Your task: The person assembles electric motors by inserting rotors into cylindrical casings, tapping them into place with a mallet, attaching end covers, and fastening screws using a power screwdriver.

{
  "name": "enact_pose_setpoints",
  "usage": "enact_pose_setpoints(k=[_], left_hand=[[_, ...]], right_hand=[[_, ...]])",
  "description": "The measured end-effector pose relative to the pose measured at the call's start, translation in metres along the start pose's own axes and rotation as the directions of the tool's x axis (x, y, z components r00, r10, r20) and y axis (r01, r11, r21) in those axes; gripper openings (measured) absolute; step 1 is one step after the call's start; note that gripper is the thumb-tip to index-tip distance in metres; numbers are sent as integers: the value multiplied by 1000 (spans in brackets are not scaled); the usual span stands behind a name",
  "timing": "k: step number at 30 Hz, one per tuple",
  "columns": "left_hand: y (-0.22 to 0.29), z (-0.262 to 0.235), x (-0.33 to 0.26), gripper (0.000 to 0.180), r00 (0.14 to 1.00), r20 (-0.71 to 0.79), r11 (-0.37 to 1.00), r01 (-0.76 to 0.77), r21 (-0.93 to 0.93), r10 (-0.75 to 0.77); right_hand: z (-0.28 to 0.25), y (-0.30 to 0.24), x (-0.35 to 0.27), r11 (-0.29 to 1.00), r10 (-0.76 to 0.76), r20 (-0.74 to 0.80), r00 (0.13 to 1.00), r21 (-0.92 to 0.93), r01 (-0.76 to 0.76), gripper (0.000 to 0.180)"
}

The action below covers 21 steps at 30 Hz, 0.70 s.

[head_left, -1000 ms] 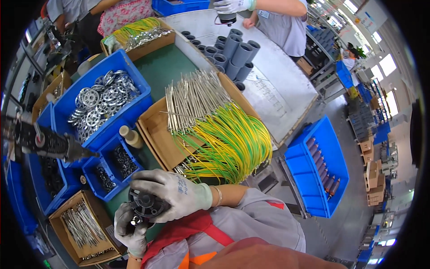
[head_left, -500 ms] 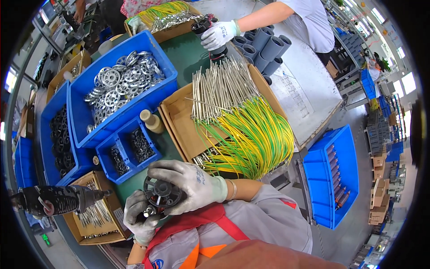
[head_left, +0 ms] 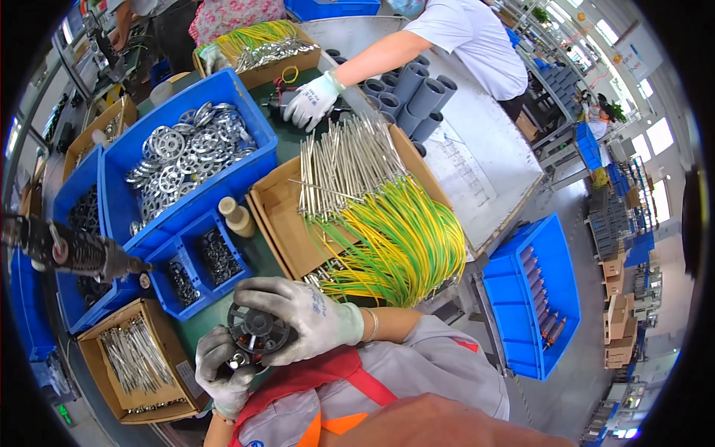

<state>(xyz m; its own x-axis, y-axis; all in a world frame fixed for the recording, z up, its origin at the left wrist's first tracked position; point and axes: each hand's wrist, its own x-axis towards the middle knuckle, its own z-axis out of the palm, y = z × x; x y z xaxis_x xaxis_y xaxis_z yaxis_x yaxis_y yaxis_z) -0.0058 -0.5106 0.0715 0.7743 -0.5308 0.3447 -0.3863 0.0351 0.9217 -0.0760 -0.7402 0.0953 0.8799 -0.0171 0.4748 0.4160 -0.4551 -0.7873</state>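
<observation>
Close to my chest I hold a black, round plastic part with spokes. My right hand, in a white glove with greyed fingers, grips its rim from above and the right side. Below it, my left hand, gloved as well, is closed with fingers and thumb around the lower left of the same part. Between the left fingertips a small shiny metal end shows, with a bit of red beside it. The underside of the part is hidden by my gloves.
Ahead are a cardboard box of metal rods with yellow-green wires, a blue bin of metal wheels and a small blue two-part bin. A black power driver hangs at left. A co-worker's gloved hand reaches across the far side.
The whole view has shifted slightly. My hands still hold the black part, in nearly the same pose. The co-worker's hand has moved left, and the dark piece under it now lies sideways.
</observation>
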Motion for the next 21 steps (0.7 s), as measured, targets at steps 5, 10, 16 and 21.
enact_pose_setpoints(k=[5, 10, 16, 21], left_hand=[[-2, -1, -2, 50, 1000, -2, 1000, -14, -12, 14], [-2, -1, -4, 51, 998, 35, 998, -51, -35, 52], [-11, -2, -8, 51, 993, 55, 992, -112, 51, 109], [-2, 3, 11, 48, 989, 83, 989, -119, -84, 126]], right_hand=[[2, -1, -2, 1000, -16, -10, 1000, -18, 16, 94], [-1, -11, -3, 998, -25, 0, 1000, -55, 25, 95], [-6, -16, 3, 989, 7, 63, 998, -147, 3, 86], [-8, -26, 4, 975, 52, -15, 999, -217, -54, 88]])
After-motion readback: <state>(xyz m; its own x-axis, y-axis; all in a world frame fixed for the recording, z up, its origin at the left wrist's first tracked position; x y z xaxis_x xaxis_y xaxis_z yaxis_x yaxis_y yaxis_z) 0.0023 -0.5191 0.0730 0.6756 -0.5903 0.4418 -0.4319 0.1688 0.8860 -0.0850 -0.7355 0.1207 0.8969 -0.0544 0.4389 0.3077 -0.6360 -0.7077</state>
